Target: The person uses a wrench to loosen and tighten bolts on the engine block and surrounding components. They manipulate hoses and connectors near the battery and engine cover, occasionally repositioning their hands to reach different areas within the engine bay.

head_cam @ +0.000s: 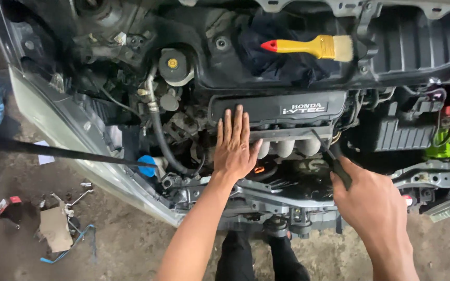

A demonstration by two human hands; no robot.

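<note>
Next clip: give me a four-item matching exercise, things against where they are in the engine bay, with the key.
Things:
1. left hand
2. right hand
3. yellow-handled paintbrush with red tip
4. round black reservoir cap with yellow centre

Places:
A. lying on a dark cloth at the back of the bay
B. flat on the black plastic engine cover
C. gripping a dark-handled slim tool
D. upper left of the engine cover

Pairs: 1-B, 2-C, 3-A, 4-D
</note>
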